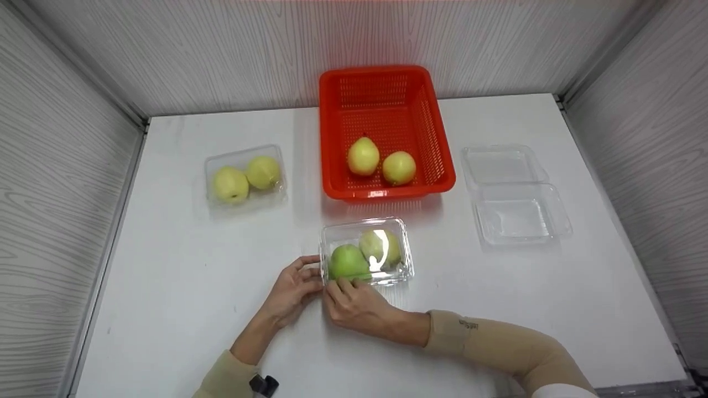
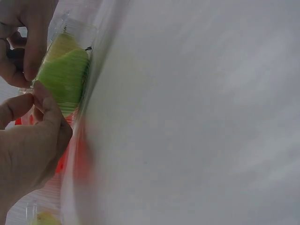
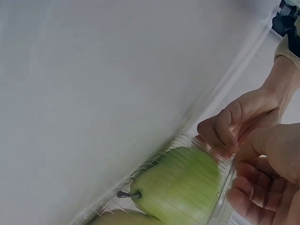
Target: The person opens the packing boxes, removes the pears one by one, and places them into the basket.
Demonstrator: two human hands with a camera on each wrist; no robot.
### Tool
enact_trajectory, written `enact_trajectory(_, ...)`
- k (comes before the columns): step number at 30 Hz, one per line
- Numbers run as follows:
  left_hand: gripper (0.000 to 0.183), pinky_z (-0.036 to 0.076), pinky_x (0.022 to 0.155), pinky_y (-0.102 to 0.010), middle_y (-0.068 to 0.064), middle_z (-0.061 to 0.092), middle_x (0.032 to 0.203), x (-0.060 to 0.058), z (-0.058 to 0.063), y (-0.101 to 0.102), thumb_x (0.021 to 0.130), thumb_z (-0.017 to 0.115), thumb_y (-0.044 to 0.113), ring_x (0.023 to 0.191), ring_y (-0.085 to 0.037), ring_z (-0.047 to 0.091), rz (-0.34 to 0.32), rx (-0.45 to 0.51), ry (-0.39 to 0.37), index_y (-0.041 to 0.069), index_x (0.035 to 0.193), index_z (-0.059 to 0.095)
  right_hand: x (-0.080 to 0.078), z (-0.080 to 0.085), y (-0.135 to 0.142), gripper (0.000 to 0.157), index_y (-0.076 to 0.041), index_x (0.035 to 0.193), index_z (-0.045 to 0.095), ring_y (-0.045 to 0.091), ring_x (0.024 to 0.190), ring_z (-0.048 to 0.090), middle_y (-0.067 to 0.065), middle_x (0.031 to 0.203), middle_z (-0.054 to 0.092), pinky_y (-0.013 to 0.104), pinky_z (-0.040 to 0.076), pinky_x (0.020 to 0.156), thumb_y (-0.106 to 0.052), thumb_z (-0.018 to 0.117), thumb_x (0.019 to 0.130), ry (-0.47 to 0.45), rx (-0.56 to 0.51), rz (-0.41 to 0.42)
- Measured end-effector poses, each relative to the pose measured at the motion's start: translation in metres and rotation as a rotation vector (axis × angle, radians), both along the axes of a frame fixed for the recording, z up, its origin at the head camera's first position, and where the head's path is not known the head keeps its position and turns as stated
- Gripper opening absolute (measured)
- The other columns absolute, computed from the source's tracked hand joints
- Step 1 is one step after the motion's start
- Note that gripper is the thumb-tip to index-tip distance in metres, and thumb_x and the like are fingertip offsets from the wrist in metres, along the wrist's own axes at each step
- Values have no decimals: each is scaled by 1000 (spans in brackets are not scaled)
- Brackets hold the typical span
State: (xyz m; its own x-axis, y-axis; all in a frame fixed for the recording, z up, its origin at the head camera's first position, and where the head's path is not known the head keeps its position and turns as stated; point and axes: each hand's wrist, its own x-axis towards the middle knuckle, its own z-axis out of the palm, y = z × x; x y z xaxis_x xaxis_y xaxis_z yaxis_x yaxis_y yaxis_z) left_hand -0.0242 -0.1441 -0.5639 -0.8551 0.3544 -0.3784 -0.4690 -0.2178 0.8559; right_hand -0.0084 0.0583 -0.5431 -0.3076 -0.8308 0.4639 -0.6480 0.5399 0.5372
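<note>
A closed clear plastic clamshell box [image 1: 406,251] sits on the white table in front of the red basket. Inside it are a green pear [image 1: 348,262] and a paler yellow-green pear [image 1: 380,246]. My left hand [image 1: 293,288] is at the box's left side, thumb and forefinger pinching the rim near the front-left corner. Beside it, my right hand [image 1: 357,305] has its fingers curled on the front rim by the same corner. In the right wrist view, both hands meet at the box edge next to the green pear [image 3: 180,185]. The fingertips' exact hold is partly hidden.
Behind the box stands a red plastic basket [image 1: 387,193] with two yellow pears [image 1: 363,157] in it. To the left lies another clear box [image 1: 243,155] holding two yellow pears [image 1: 230,184]. An open clear clamshell box [image 1: 514,215] lies at the right.
</note>
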Motion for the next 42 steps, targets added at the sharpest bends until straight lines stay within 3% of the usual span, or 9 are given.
enact_trajectory(10,60,62,81,-18,-1,71,112,-1,-2,-1,95,62,-10,94,-9,71,-24,20,5,-2,148,37,-3,-5,-3,38,-19,81,65,6,63,43,-7,79,55,17,34,49,-8,38,106,33,11,-2)
enact_trajectory(35,57,62,76,-20,3,72,100,-3,-3,6,93,62,-12,87,-7,71,23,-13,-27,1,143,37,-16,-9,7,42,-14,92,67,7,70,47,-5,83,53,16,40,57,-1,28,103,5,32,88)
enact_trajectory(42,60,63,81,-20,3,70,102,-3,-3,3,94,60,-11,91,-8,71,17,-11,-21,3,147,35,-19,2,7,40,-11,98,72,8,70,53,-3,84,59,14,46,59,-2,33,106,-7,-28,89)
